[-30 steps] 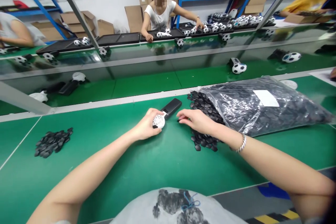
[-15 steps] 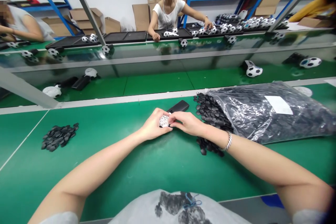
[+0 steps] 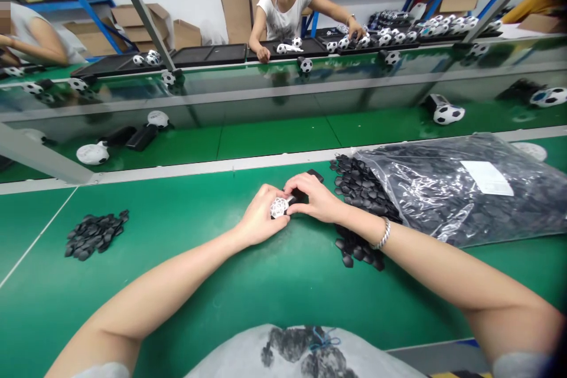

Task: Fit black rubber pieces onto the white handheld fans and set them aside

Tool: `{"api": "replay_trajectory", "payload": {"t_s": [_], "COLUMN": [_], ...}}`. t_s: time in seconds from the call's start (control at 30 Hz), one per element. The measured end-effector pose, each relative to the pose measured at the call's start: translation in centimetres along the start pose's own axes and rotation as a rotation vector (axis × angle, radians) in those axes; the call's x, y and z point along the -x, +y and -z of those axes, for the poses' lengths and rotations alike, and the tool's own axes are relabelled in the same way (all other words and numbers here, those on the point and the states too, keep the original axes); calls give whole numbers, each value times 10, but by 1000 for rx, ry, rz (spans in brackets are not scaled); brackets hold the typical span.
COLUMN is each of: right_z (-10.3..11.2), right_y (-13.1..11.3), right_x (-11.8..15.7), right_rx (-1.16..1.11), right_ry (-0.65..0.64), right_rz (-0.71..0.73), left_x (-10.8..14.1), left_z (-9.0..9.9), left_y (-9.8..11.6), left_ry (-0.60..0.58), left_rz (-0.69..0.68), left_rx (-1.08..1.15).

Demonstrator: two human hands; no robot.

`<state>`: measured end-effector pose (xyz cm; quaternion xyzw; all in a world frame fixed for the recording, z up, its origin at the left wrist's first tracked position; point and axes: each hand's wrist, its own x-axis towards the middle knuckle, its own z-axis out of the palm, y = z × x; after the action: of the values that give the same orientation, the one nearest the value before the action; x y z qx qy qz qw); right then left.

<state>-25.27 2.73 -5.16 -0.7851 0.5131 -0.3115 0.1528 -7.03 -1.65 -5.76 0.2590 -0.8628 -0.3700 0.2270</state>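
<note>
Ball [image 3: 279, 207] – well off near tbl edge [image 3: 425, 345]

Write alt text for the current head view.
A person's left hand holds a round white lattice over a green table, the right hand at its side. Black pieces lie heaped beside a plastic bag; a co-worker is opposite.
</note>
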Motion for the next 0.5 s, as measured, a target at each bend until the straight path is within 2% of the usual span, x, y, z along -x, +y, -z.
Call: {"api": "replay_trajectory", "payload": {"t_s": [0.13,0.2,0.27,0.4,0.5], "right_z": [1,6,16,42,50], "right_y": [0,-1,2,22,51], "right_x": [-4,-2,6,43,85], "right_rx": [46,81,104,336,547], "right_ry": [-64,-29,48,122,114], "right_rz": [-62,-68,-65,-193,-231], "left_x": [-2,-15,-37,-96,-129], "left_z": [-5,-4,3,35,73], "left_y": [-2,-9,-22,-62,-93], "left_ry": [78,92,142,339,382], "left_rz": [-3,-15,-7,104,204], "left_rx": [6,18,-20,-194,-261]}}
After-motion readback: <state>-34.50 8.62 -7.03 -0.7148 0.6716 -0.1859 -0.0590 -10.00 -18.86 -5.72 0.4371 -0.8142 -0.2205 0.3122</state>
